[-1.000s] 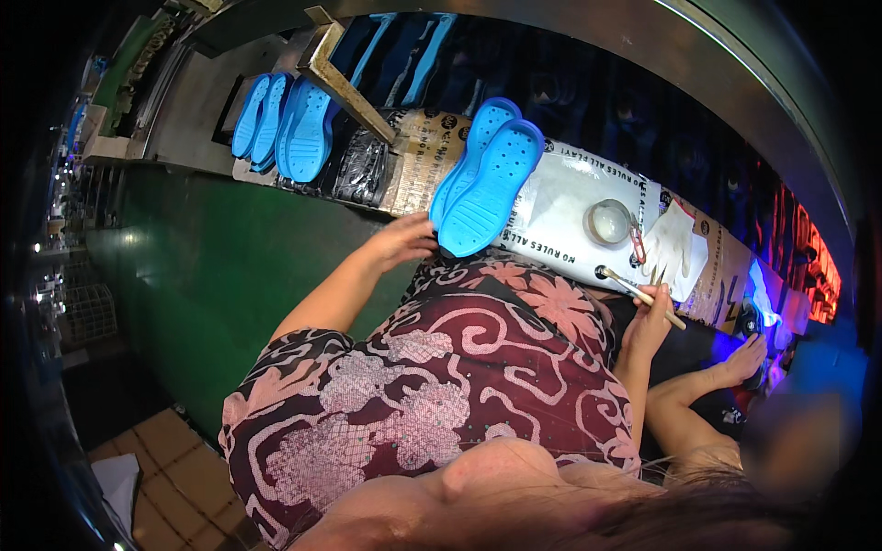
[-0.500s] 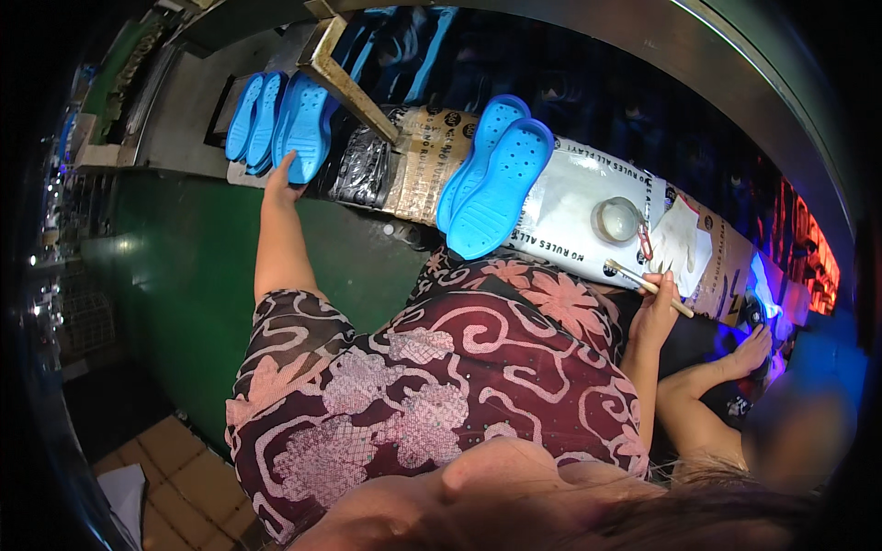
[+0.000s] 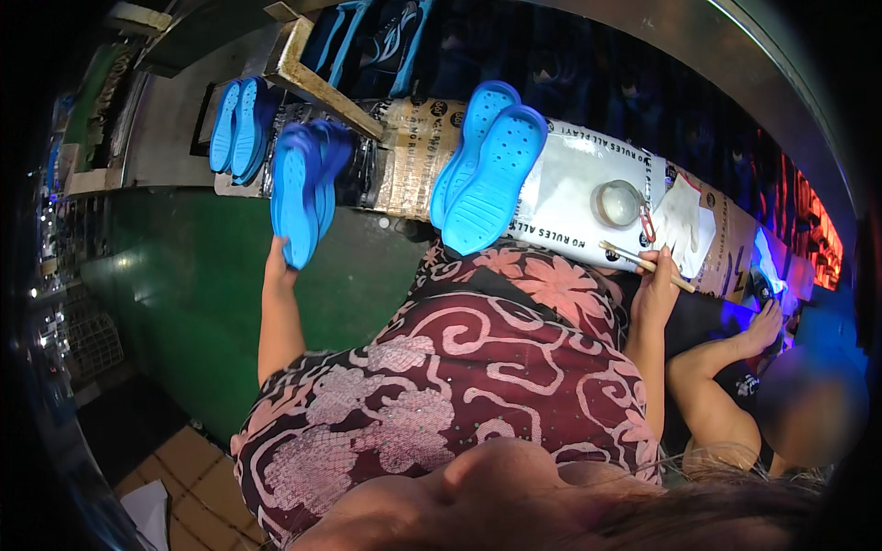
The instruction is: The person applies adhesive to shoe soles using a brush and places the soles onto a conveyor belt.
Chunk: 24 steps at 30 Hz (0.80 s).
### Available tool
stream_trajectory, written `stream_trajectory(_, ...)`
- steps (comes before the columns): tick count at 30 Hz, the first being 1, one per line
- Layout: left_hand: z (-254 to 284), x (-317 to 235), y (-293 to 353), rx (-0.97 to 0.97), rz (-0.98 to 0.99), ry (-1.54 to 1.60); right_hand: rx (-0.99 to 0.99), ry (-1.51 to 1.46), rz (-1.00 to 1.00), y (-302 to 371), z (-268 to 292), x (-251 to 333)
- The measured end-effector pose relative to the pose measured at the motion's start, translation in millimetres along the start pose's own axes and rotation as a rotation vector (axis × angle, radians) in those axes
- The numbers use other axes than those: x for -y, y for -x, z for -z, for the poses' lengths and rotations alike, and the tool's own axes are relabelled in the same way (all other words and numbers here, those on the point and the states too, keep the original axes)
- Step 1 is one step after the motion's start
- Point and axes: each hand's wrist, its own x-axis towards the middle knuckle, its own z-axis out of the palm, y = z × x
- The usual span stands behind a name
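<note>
My left hand [image 3: 281, 261] is closed on the lower ends of blue shoe soles [image 3: 296, 197], stacked side by side and lifted above the green floor. Their upper sides show small holes and ridges; how many are in the stack I cannot tell. In my right hand [image 3: 656, 275] a slim paintbrush [image 3: 627, 255] lies slantwise, bristles toward the left. Two more blue soles [image 3: 501, 174] overlap on the bench in front of my lap. Beside them a round clear bowl [image 3: 617, 204] sits on white plastic, close to my right hand.
Right of the bowl lie a red-handled tool [image 3: 647, 223] and a white glove [image 3: 680, 213]. More soles [image 3: 246, 129] stand at the far left. A rusty metal bracket [image 3: 322, 81] juts over the bench. Shoes [image 3: 390, 41] sit behind it. Another person's arm [image 3: 726, 354] reaches in at right.
My left hand has drawn soles away from the group at the far left, toward me and over the floor. The right hand still holds the brush, nearly in place.
</note>
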Motion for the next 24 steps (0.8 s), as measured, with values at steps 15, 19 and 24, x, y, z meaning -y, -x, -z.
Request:
stream_trajectory(15,-140,52,61,0.194,0.155,0.045,-0.006,-0.087,-0.021,6,10,0)
stream_trajectory(19,-202,44,59,0.066,0.101,0.008,-0.032,-0.118,-0.001,10,15,-1)
stream_trajectory(24,-200,54,44,0.213,-0.119,-0.108,-0.022,-0.118,0.031,8,16,-1)
